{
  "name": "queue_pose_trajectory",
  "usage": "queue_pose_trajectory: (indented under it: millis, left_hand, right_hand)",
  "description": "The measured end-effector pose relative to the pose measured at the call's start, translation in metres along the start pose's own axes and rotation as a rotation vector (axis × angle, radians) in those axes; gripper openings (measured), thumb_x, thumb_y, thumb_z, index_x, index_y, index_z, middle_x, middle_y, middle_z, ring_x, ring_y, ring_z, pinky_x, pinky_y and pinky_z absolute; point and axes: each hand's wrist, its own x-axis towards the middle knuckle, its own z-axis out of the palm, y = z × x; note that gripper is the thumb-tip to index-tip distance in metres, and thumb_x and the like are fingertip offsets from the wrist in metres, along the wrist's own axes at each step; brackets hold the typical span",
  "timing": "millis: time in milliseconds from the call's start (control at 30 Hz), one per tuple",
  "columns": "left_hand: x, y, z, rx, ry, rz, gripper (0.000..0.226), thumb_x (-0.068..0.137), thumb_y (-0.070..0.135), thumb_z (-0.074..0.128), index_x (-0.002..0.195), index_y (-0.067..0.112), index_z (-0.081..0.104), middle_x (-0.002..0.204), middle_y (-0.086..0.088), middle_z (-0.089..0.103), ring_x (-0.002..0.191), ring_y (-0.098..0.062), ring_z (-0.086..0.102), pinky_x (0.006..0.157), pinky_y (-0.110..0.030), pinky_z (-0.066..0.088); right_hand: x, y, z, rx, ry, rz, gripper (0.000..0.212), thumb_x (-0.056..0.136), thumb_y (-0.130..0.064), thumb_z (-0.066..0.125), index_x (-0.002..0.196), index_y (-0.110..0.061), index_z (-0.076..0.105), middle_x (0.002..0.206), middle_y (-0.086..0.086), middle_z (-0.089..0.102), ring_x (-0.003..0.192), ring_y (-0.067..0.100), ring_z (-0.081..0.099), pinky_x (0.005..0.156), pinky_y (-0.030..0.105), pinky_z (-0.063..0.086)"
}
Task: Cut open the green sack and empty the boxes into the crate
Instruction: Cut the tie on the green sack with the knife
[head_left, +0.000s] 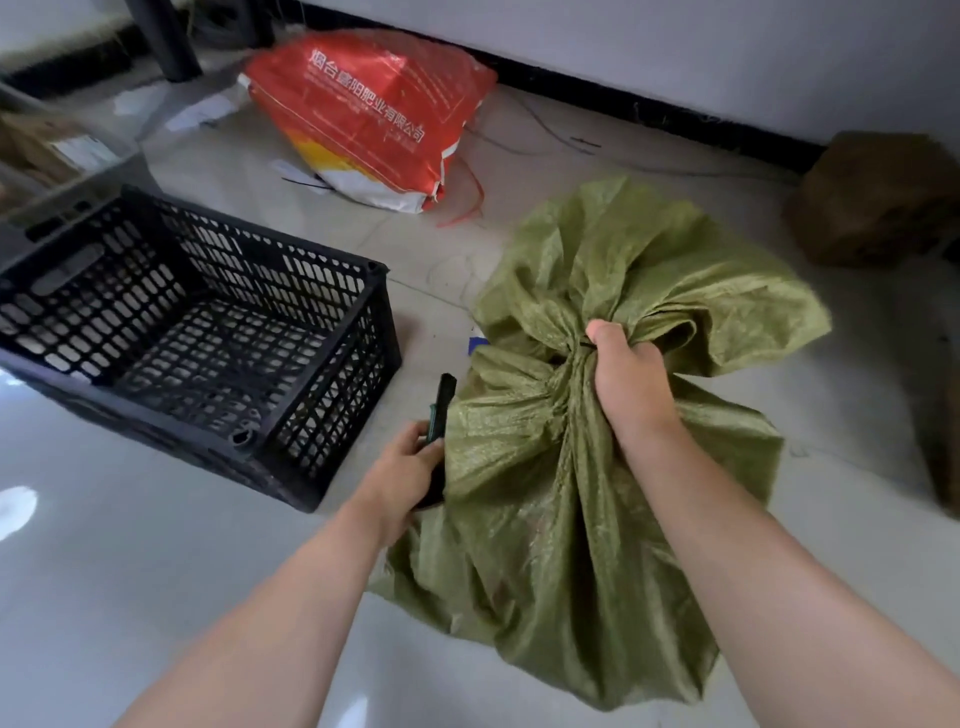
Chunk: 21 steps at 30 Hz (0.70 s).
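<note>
On the floor at 4 o'clock: green sack (587, 467), neck bunched, contents hidden. Right hand (628, 384) fisted tight round the neck. Left hand (405, 473) closed on a dark cutter (441, 405) touching the sack's left edge. Black crate (208, 332) at 9 o'clock, nothing in it, just beside the sack. Red bag (374, 114) at 12, brown bundle (878, 197) at 2; bare floor (130, 597) toward 7
</note>
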Motion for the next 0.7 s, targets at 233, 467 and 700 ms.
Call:
queue_pose_trajectory:
  millis: [233,467,700]
  left_hand:
    - [0.048,-0.051,-0.056,0.667,0.352,-0.098,0.032,0.092,0.028,0.063,0.122,0.017,0.064,0.106,-0.011,0.066,0.097,-0.032,0.062,0.080,-0.033,0.049]
    - [0.095,-0.081,-0.064,0.860,0.414,-0.173,0.023,0.091,0.031,0.061,0.106,0.013,0.061,0.104,-0.012,0.068,0.091,-0.033,0.065,0.080,-0.036,0.054]
    - [0.114,-0.094,-0.057,1.085,0.381,-0.215,0.044,0.098,0.044,0.038,0.120,0.011,0.058,0.104,-0.014,0.068,0.086,-0.029,0.064,0.077,-0.032,0.050]
  right_hand:
    - [0.006,0.023,-0.004,-0.007,0.089,-0.001,0.027,0.098,-0.040,0.052,0.094,-0.014,0.053,0.086,-0.008,0.055,0.079,0.012,0.054,0.074,0.030,0.037]
    - [0.012,0.035,0.011,-0.122,0.113,-0.099,0.034,0.099,-0.038,0.052,0.071,-0.018,0.052,0.081,-0.005,0.059,0.074,0.006,0.055,0.063,0.027,0.039]
    - [0.011,0.040,0.016,-0.152,0.110,-0.141,0.035,0.099,-0.039,0.051,0.070,-0.019,0.053,0.076,-0.005,0.059,0.067,0.007,0.054,0.055,0.017,0.041]
